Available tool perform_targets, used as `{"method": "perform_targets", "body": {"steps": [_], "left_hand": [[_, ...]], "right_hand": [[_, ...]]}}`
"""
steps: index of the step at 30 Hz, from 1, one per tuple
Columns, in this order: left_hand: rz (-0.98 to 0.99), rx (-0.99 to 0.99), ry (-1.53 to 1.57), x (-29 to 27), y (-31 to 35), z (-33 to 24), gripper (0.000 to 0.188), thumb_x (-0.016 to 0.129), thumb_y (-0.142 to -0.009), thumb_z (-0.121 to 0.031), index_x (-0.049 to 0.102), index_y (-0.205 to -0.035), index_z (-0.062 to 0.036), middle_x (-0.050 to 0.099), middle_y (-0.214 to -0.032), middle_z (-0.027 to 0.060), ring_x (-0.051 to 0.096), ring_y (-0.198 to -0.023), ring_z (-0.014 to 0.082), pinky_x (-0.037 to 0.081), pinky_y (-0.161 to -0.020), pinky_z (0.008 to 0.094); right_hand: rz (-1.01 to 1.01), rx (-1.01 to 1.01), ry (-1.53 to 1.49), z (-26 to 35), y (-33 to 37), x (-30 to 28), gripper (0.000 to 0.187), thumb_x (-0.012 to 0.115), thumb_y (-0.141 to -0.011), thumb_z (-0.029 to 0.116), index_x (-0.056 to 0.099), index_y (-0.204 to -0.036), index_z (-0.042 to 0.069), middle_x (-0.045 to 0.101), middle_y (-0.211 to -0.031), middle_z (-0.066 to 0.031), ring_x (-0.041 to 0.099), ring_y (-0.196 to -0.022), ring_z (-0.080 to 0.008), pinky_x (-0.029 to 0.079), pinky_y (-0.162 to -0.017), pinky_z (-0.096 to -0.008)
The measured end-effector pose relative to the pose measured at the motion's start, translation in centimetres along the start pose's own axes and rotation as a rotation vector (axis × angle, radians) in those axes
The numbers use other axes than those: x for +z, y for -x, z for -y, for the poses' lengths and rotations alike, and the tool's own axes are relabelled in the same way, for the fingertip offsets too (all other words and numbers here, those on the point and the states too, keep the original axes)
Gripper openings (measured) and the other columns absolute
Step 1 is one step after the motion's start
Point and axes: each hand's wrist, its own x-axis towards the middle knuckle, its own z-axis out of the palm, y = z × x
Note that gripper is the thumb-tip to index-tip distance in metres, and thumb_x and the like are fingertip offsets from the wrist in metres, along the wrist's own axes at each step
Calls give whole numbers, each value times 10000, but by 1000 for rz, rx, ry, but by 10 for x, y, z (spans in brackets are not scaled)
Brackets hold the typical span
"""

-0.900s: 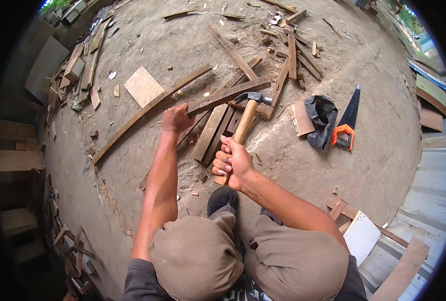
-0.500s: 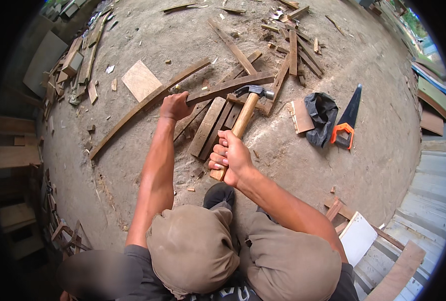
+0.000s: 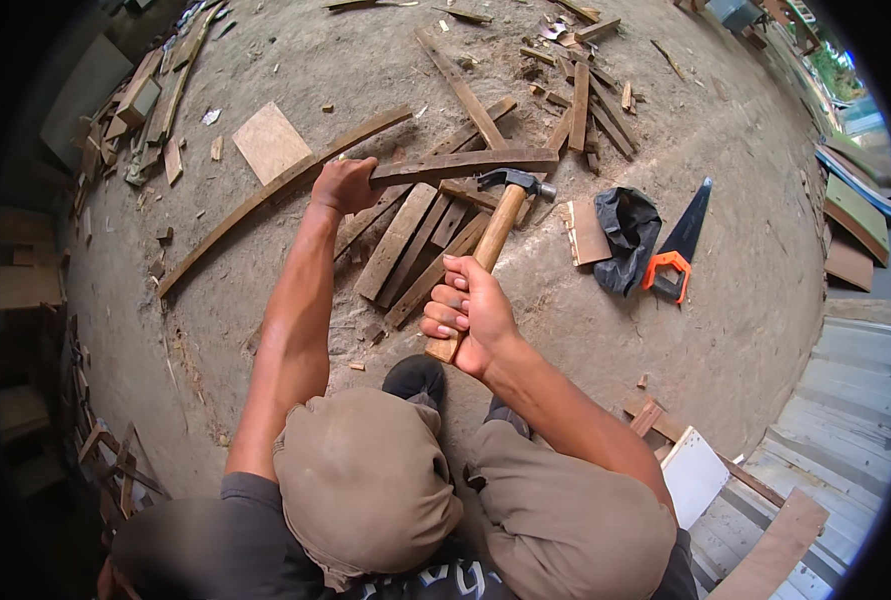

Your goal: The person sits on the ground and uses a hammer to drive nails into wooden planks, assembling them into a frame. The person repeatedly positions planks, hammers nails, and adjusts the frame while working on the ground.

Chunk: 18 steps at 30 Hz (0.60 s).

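Brown batten (image 3: 465,164) in your left hand (image 3: 345,186), fingers wrapped round one end, its length near the loose boards (image 3: 395,244); hammer (image 3: 504,222) in your right hand (image 3: 475,315), fingers closed low on the handle. Whether its head touches the batten is hard to tell; aim any blow well clear of your left knuckles

Can't see near end of wooden bar (image 3: 465,165), wrapped in L hand (image 3: 344,185). Can't see lower grip of hammer (image 3: 497,232) under R hand (image 3: 475,315), nor palm of same. Can't tell contact vs. gap btwn hammer and bar. Can't ID dark oval (image 3: 180,545) at lower L, too blurry, nor dim boards (image 3: 20,285) nr L rim. Can't see most of R foot (image 3: 506,410), hidden behind R knee (image 3: 565,495). Can't see inside black bag (image 3: 628,235). Can't make out shirt print (image 3: 451,582), cut off at btm edge.
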Motion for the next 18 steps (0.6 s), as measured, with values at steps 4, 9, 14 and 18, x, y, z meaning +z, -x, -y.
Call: {"method": "perform_targets", "body": {"steps": [4, 9, 14, 18], "left_hand": [[30, 20, -8, -3, -1, -1, 368, 693, -793, -433, 607, -826, -77, 662, -735, 150, 668, -734, 349, 529, -649, 459], [140, -352, -235, -39, 72, 128, 257, 690, -782, -316, 627, -878, -87, 701, -825, 140, 696, -765, 332, 552, -698, 464], [-169, -442, -64, -65, 88, 95, 231, 733, -759, -274, 669, -895, -98, 694, -827, 186, 675, -788, 382, 537, -694, 467], [-58, -486, 358, -36, 58, 12, 350, 702, -832, -332, 717, -927, 5, 696, -706, 170, 684, -617, 254, 520, -581, 380]], "right_hand": [[13, 48, -14, 1, 7, -10, 312, 512, -954, 269, 352, -696, 199, 241, -481, 83, 236, -382, -67, 247, -401, -256], [163, 408, 63, 30, 57, -36, 342, 473, -987, 262, 368, -670, 191, 244, -450, 93, 217, -333, -38, 223, -332, -219], [139, 238, -58, 58, 75, -70, 346, 456, -1002, 261, 383, -673, 181, 236, -440, 103, 221, -315, -26, 237, -310, -212], [149, 195, -36, 69, 63, -83, 349, 452, -1008, 273, 380, -681, 176, 251, -442, 104, 231, -315, -21, 240, -310, -207]]}}
